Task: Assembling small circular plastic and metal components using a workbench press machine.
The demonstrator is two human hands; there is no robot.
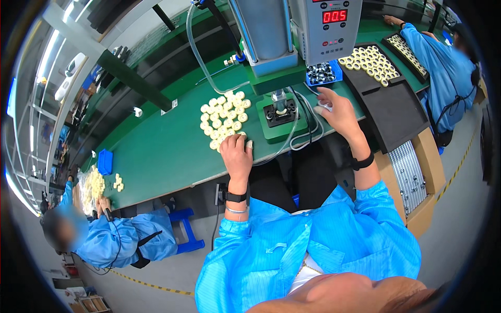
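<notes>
My left hand (pixel 237 156) rests at the near edge of a cluster of cream round parts (pixel 225 116) on the green bench. Its fingers curl down with the thumb beside them; whatever lies under the fingertips is hidden. My right hand (pixel 339 115) is raised to the right of the bench press (pixel 269 55), thumb and index finger apart. A pale spot shows by its thumb, too small to name. Under the press ram, a black fixture (pixel 272 121) on a green base appears to hold a cream part (pixel 282 111).
A blue bin (pixel 322 74) of shiny metal parts stands behind my right hand. Right of it lies a black tray (pixel 394 117) with rows of cream parts. Cables (pixel 313 136) loop beside the press base. An open carton (pixel 434 169) stands below. Co-workers sit at both sides.
</notes>
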